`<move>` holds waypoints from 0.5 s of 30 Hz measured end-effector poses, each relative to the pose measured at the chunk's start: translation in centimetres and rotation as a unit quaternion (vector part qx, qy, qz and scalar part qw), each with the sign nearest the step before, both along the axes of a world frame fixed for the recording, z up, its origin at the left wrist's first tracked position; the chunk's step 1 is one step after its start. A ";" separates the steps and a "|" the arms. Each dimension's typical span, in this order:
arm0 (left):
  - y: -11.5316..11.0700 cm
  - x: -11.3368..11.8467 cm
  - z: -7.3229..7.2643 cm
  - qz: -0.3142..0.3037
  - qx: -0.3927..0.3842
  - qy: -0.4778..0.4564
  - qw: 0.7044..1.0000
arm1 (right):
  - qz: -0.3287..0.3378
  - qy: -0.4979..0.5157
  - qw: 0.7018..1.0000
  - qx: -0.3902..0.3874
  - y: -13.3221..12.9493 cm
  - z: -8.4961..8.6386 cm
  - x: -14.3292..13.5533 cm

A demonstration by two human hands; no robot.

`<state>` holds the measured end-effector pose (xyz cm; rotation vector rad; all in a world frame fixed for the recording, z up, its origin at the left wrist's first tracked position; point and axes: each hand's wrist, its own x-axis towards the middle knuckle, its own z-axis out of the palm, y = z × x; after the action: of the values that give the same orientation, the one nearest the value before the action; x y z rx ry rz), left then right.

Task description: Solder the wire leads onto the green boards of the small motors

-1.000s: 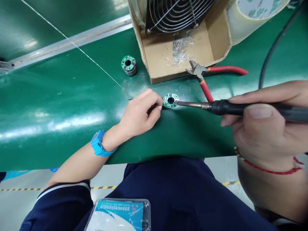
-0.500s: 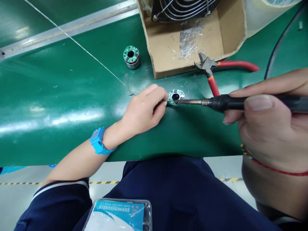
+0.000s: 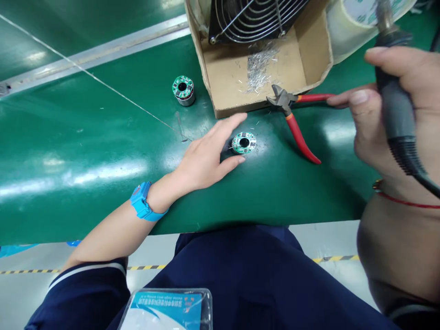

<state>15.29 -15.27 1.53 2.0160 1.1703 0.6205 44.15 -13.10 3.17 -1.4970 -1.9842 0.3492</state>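
My left hand (image 3: 211,153) rests on the green mat, thumb and fingers spread around a round green circuit board (image 3: 236,149) with a dark centre hole. A thin wire end shows by the board's left edge, beside my palm. My right hand (image 3: 395,98) is wrapped round a soldering iron (image 3: 395,107), its metal end pointing up and away and partly cut off by the frame. A fingertip of that hand touches, or lies just over, one red handle of the diagonal cutters (image 3: 283,98), which lie with handles apart.
A second round board on a metal motor part (image 3: 186,99) stands behind my left hand. Farther back are a cardboard box (image 3: 225,87) with wire clippings (image 3: 261,68), a black fan (image 3: 254,27) and a roll of clear tape (image 3: 343,41). A pale thread-like wire (image 3: 92,79) crosses the left side.
The soldering iron has left the board, swung upright and moved right with my right hand. My left fingers have opened from a pinch. The cutters have turned a little.
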 end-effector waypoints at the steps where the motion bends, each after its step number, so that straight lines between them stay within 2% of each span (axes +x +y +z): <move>1: 0.0 0.1 0.0 -0.011 0.008 0.020 1.000 | 0.007 0.010 1.000 0.010 0.1 -0.3 -0.1; 3: 0.0 0.3 0.1 -0.019 0.012 0.047 0.999 | 0.037 0.011 0.999 0.031 0.3 -1.3 0.1; 6: 0.0 0.3 0.2 -0.011 0.002 0.057 0.998 | 0.080 -0.075 0.994 0.025 0.4 -3.1 0.5; 8: -0.1 0.2 0.2 -0.009 0.001 0.048 0.999 | 0.068 -0.131 0.989 0.003 0.3 -3.9 0.6; 10: -0.2 0.1 0.1 -0.007 0.009 0.027 1.000 | 0.039 -0.173 0.984 -0.013 0.2 -4.2 0.4; 12: -0.3 0.0 0.1 -0.004 0.024 -0.001 1.000 | 0.028 -0.193 0.981 0.005 -0.2 -4.1 0.1; 15: -0.5 0.0 0.0 0.002 0.033 -0.022 0.999 | 0.065 -0.154 0.984 0.058 -1.2 -3.4 -0.5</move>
<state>15.26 -15.80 1.57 2.0451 1.1427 0.7099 43.68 -14.32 -0.21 -1.4194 -2.3089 0.0543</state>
